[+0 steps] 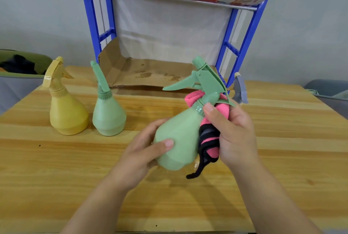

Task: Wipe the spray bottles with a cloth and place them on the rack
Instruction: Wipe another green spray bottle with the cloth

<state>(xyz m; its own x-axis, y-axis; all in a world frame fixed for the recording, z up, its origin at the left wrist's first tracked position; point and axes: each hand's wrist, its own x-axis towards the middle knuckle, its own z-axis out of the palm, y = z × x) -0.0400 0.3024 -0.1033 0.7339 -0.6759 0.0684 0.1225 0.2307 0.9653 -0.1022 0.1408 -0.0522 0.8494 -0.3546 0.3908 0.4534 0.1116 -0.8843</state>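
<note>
Two grips: left hand (143, 151) round green bottle (180, 139), right hand (234, 133) seemingly round pink cloth (223, 110).

A: What colour is the spray bottle (180, 139) in the left fingers (163, 145)?
B: Pale green all over. The cloth (211, 135) under the right fingers (211, 111) is pink, edged black, with some grey.
A: And left of the left fingers?
B: A yellow bottle (67, 113) and a second green bottle (108, 117). Beyond the fingers, a blue rack (90, 17) with brown, stained cardboard (150, 71). Below them, a honey wood-grain table (56, 167).
</note>
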